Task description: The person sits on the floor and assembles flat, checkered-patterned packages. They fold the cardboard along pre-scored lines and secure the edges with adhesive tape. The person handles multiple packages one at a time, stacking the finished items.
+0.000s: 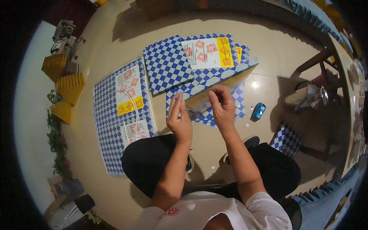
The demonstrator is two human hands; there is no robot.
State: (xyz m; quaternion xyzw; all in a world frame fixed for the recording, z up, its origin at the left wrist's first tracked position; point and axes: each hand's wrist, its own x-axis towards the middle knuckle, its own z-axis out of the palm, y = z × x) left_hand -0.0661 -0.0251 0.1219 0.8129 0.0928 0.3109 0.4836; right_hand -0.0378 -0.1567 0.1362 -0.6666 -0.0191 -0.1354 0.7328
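Two hands: both meet at frame centre over a blue-and-white checkered carton, seen from my head view.
Left hand (179, 122): from where I watch, fingers are straight and together, palm side against the near left corner of the half-folded carton (220, 82); it is open flat, gripping nothing.
Right hand (222, 105): fingertips curl and pinch at the carton's lower edge, thumb close to forefinger; whatever small bit sits between them is too small for me to tell.
Carton: propped at a tilt on the beige floor (268, 50), centre to upper right of centre, its yellow inside showing along the raised flap.
Flat stack (168, 63): a checkered sheet lies just left of the carton, touching it, upper centre.
Second flat sheet (119, 115): spread out at centre left, with white and yellow labels and a loop of clear strapping across it.
Blue tape dispenser (258, 111): on the floor just right of the right hand.
Kettle (312, 96): metal, at right edge, beside dark furniture legs.
Yellow pleated pieces (65, 82): upper left, by the wall.
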